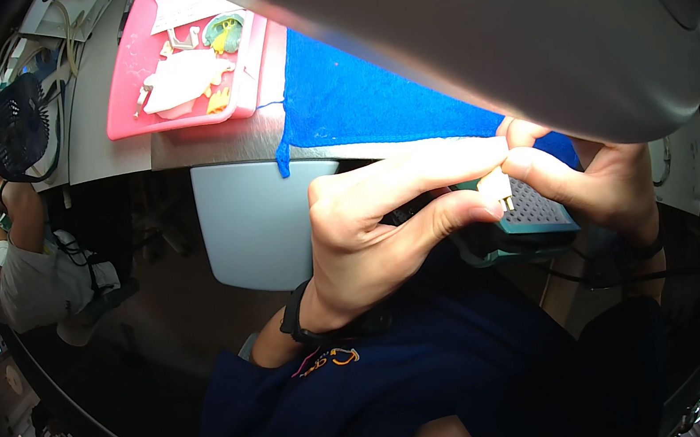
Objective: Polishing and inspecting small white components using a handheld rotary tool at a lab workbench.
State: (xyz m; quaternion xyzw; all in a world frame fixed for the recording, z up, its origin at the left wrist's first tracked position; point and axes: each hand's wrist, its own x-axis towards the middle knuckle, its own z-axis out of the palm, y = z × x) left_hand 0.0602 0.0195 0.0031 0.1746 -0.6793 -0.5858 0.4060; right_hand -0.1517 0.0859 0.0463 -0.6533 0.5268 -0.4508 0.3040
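A small beige piece [496, 185] with short pins at its lower end, like a section of a dental model, is held up in front of me. My left hand [368, 220] is closed in a pinch on it, thumb below and index finger above. The thumb and fingertips of my right hand [604, 178] meet at the piece's upper right edge, also closed. Part of the right fingers is hidden behind the thumb and the large grey hood. Below the hands is a teal box with a perforated grey top [538, 208].
A large grey hood [521, 33] hangs over the upper right. A blue towel [368, 91] covers the bench. At the far left, a pink tray [176, 125] holds papers, white material and dental pieces. Beyond are a black fan [17, 129] and another person [41, 280]. A pale grey panel [253, 228] juts below the bench.
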